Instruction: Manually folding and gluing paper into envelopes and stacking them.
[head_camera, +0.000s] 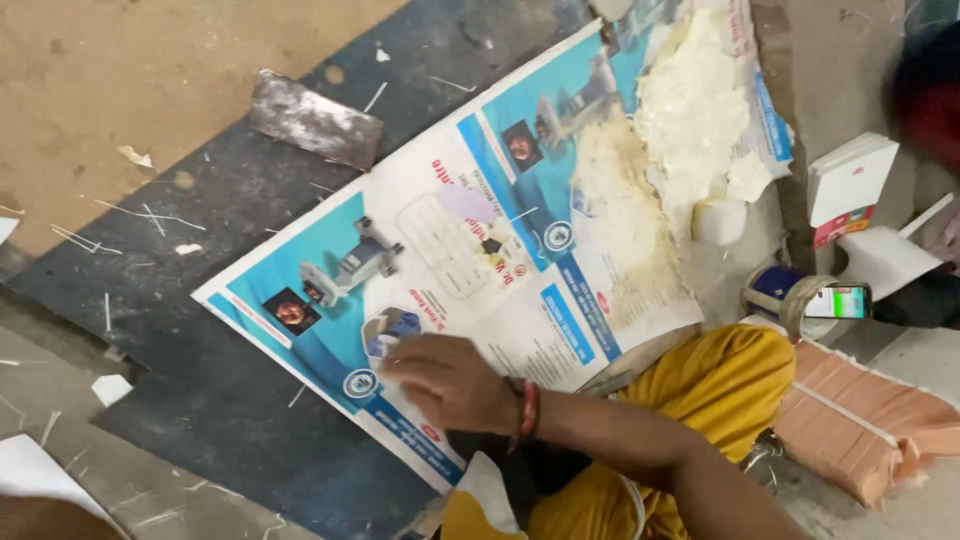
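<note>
Under my hand (450, 385), with its red wrist thread (528, 408), I see a glossy blue-and-white printed poster sheet (480, 250). Beyond it sits a creamy off-white paste smear (690, 110); to its right, mustard-yellow cloth (720, 385) and a salmon-pink wrapped bundle (860, 420).

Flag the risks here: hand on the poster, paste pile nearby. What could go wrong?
1. The hand presses on the printed poster; sliding it could drag the sheet into the cream paste heaped at its far end.
2. The metal scraper lies loose by the poster's edge and could get knocked.
3. Wet paste may smear the print.
</note>
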